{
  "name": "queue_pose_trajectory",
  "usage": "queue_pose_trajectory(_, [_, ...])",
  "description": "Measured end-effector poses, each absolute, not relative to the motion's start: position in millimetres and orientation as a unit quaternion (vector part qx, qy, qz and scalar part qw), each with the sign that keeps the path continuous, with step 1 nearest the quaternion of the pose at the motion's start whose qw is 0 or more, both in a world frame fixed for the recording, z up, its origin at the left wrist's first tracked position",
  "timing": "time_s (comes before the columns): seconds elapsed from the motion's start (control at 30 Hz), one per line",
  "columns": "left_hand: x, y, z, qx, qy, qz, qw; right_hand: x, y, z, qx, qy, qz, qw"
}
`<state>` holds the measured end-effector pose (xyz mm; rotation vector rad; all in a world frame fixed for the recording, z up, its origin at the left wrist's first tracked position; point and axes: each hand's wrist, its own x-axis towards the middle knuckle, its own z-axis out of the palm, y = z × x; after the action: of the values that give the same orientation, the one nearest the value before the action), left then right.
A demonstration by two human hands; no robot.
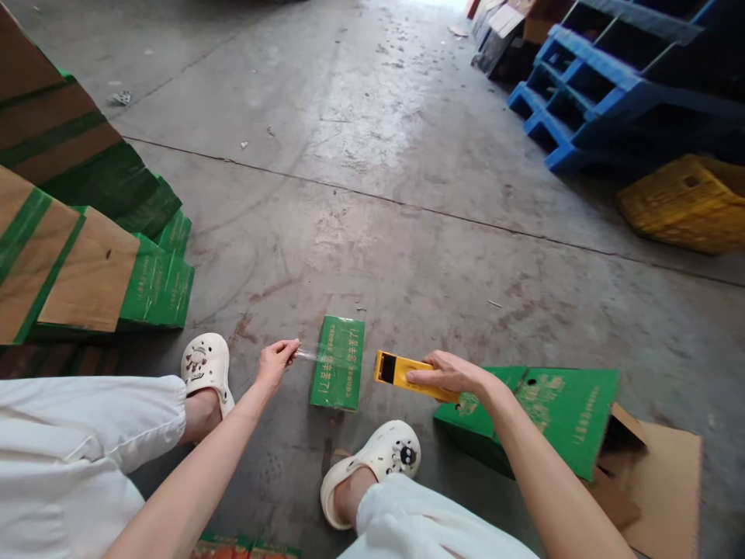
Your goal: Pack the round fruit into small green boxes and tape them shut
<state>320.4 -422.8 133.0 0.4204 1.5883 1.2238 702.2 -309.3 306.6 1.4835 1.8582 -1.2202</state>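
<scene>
My left hand [279, 363] is closed in a pinch on the end of a clear tape strip [308, 355]. The strip runs right toward a small green carton [337, 363] with gold printing, standing on the floor between my hands; its course over the carton is hard to make out. To the carton's right, my right hand [445, 374] grips a yellow tape dispenser [394, 368] with a dark window at its front end, held apart from the carton. Below my right forearm lies a larger green carton [559, 411] with open brown flaps [663, 481].
Stacked green and brown cartons [87, 272] rise at the left. Blue pallets [587, 93] and a yellow crate [687, 203] stand at the far right. My white clogs [206, 369] flank the small carton's near side. The concrete floor [372, 248] has a long crack and scraps.
</scene>
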Motion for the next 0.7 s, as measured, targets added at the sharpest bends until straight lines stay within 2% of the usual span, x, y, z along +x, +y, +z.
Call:
queue_pose_trajectory(0.3, [378,-417,99,0.187,0.727,0.457,0.477,685,-300,272,0.557,0.681,-0.394,0.267])
queue_pose_trajectory(0.53, [384,-424,108,0.203,0.804,0.393,0.397,675,-300,260,0.541,0.703,-0.371,0.274])
queue_pose_trajectory(0.7, [411,-462,136,0.417,0.77,0.366,0.315,669,-305,257,0.547,0.72,-0.331,0.27])
